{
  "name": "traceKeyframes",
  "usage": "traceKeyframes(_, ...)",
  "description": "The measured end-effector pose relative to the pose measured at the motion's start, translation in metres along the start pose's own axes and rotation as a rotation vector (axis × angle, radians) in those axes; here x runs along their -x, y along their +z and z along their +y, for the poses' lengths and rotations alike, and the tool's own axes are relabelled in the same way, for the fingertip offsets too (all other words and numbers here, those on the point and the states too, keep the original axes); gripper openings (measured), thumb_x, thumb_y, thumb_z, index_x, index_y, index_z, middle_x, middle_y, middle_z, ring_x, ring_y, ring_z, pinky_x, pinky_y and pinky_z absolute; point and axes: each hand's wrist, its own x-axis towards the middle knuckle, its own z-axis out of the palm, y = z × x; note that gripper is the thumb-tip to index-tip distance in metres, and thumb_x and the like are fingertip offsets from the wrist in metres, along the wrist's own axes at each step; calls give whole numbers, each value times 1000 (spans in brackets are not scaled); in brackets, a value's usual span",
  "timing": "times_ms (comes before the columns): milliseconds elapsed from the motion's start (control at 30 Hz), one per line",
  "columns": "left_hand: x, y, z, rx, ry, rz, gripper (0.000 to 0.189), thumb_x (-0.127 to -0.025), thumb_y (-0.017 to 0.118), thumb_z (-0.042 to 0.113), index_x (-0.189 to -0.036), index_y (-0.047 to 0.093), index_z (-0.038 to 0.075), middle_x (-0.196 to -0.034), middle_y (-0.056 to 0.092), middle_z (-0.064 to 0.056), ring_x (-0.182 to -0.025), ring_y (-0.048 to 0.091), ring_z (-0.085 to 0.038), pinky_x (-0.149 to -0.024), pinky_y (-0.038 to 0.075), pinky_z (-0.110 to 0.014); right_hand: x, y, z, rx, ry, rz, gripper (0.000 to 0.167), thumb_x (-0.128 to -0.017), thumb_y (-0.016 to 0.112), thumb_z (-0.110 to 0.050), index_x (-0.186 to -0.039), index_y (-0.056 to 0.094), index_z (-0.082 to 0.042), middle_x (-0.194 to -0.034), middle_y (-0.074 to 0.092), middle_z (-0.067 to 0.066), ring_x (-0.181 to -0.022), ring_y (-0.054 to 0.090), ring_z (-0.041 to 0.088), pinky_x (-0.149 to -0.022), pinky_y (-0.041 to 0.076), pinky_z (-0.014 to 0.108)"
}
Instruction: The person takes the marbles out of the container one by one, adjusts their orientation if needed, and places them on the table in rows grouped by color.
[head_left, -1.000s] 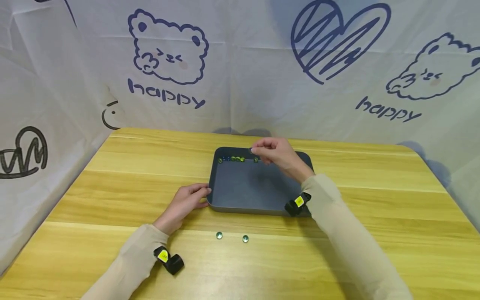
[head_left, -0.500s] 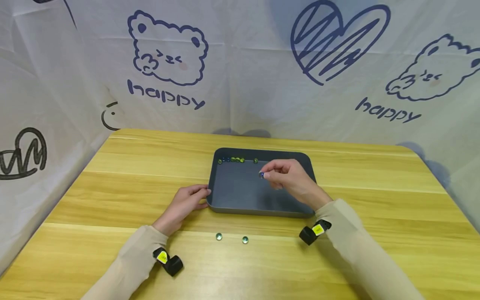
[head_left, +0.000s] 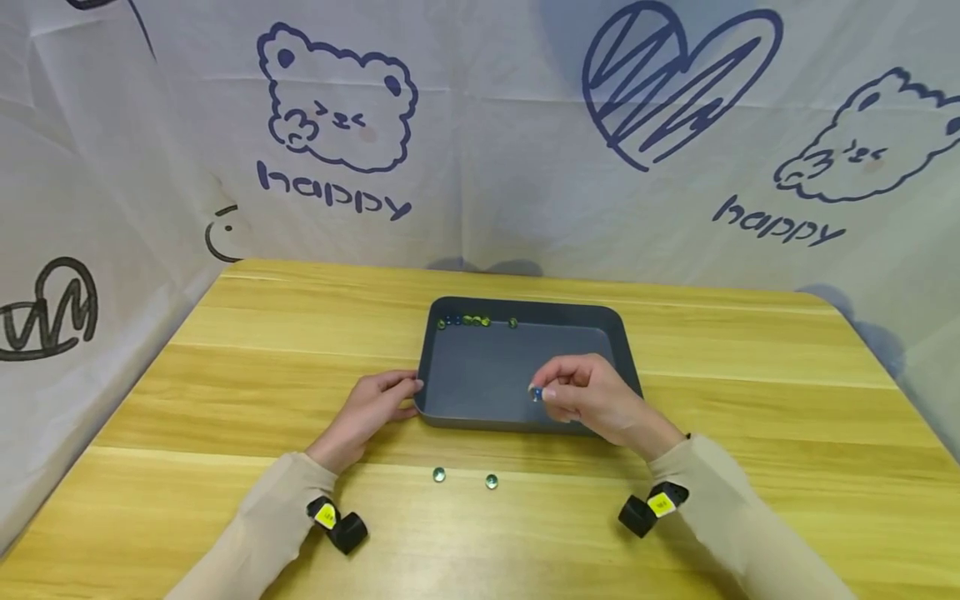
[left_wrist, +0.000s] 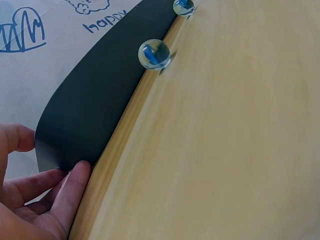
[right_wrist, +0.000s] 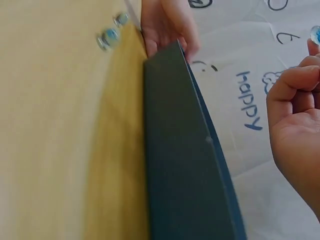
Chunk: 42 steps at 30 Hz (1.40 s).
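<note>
A dark grey rectangular tray (head_left: 480, 375) lies on the wooden table. My left hand (head_left: 372, 410) holds its near left corner, with fingertips against the wall in the left wrist view. Above the tray's near right part, my right hand (head_left: 596, 398) pinches a clear glass marble with blue inside (head_left: 536, 393) between thumb and fingertips. Along the tray's far wall, several small marbles (head_left: 476, 321) sit in a row at the left, yellowish and blue. A single marble (head_left: 513, 322) stands apart to their right.
In front of the tray, two glass marbles (head_left: 439, 474) (left_wrist: 154, 54) lie on the wooden table (head_left: 420, 550). A white cloth (head_left: 495, 200) with drawings hangs behind the table's far edge.
My right hand has come from the tray's far wall back toward its near side, carrying the pinched marble. The left hand and the marbles in the tray have stayed in place.
</note>
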Motion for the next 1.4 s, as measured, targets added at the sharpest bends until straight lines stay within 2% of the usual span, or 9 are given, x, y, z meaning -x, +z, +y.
traceKeyframes(167,0,0,0,8,-2,0,43,-97,52,14,-133,51,-9,-136,49,-25,-119,54,-33,-88,55,-30,10,2,4,-63,-20,-78,23,-98,53,-4,-101,72,-15,-57,32,8,-51,28,22,-48,22,34)
traceKeyframes(500,1,0,0,5,-2,3,44,-97,52,14,-134,51,-10,-136,49,-26,-119,54,-33,-89,55,-31,26,-4,14,-93,-10,-95,26,-98,49,0,-104,71,-13,-59,34,8,-52,27,23,-48,21,34)
traceKeyframes(700,0,0,0,11,-9,-1,43,-97,51,15,-134,51,-9,-137,49,-25,-119,54,-32,-89,55,-30,33,-1,16,-40,40,-65,24,-95,52,1,-102,71,-12,-65,48,0,-52,33,19,-44,24,33)
traceKeyframes(867,2,0,0,6,5,-5,43,-98,51,15,-133,51,-10,-136,49,-26,-118,54,-33,-89,55,-31,39,-1,18,-6,38,-81,28,-93,52,5,-103,71,-13,-63,46,6,-52,35,19,-43,27,33)
traceKeyframes(1067,1,0,0,5,-7,-3,43,-98,51,15,-133,52,-9,-136,49,-25,-118,55,-32,-88,55,-29,44,-1,22,0,44,-94,29,-92,53,6,-103,71,-13,-65,51,0,-50,36,16,-40,23,35)
traceKeyframes(1133,1,0,0,6,-9,-5,43,-98,51,16,-133,52,-9,-137,49,-24,-118,54,-32,-88,55,-29,46,-1,23,15,60,-83,24,-92,55,5,-101,71,-10,-66,53,-3,-50,37,13,-39,25,34)
traceKeyframes(1233,1,-1,0,7,-3,-11,43,-98,51,16,-133,51,-10,-137,48,-25,-119,54,-33,-89,55,-30,48,0,24,56,95,-56,10,-91,59,3,-97,68,3,-68,56,-7,-50,40,8,-38,29,28)
traceKeyframes(1333,1,-1,1,11,-4,-15,43,-98,51,16,-133,51,-10,-138,47,-25,-119,53,-33,-90,54,-30,50,0,25,104,140,-46,15,-90,62,1,-95,61,15,-69,58,-9,-52,43,4,-41,37,20)
traceKeyframes(1400,1,-1,1,14,-2,-18,43,-98,50,16,-133,51,-10,-138,47,-25,-119,53,-33,-90,54,-30,50,-1,26,141,157,-55,17,-90,62,2,-95,59,18,-70,59,-8,-52,45,4,-44,43,18)
